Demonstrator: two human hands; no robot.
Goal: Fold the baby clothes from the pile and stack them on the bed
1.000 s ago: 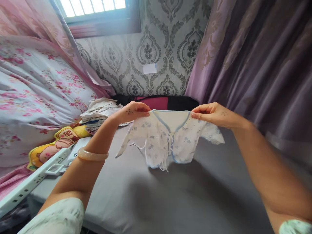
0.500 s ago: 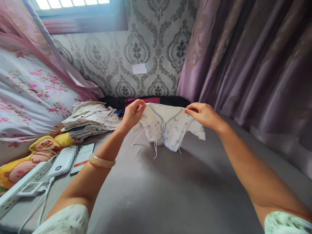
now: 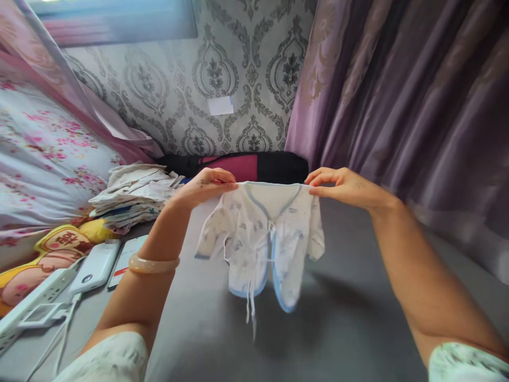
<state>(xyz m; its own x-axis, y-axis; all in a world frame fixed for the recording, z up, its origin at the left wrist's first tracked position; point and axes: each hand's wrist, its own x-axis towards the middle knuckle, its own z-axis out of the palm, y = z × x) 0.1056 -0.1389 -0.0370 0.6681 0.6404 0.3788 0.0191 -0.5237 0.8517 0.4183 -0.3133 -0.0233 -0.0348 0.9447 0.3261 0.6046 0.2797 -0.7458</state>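
Note:
A small white baby shirt (image 3: 250, 239) with blue trim, a faint print and tie strings hangs upright above the grey bed sheet (image 3: 191, 339). My left hand (image 3: 209, 185) pinches its shoulder on the left, thumb and fingers pressed together at the cloth. At the other shoulder my right hand (image 3: 342, 185) pinches the fabric the same way. The neckline is stretched between both hands. White strings dangle from the front, and the lower hem hangs over a shadow on the sheet.
Left of my arm lie a pile of folded clothes (image 3: 131, 193), a phone (image 3: 126, 257), a white power bank (image 3: 95, 268), a power strip (image 3: 35, 297) and a yellow cartoon cushion (image 3: 51, 254). A black and magenta roll (image 3: 278, 167) rests against the wall. Purple curtains (image 3: 397, 106) hang on the right.
The shirt, bunched and swung up half a second ago, now hangs down at full length with its hem lower. Both hands have dropped slightly and keep their pinch. The view has tilted downward.

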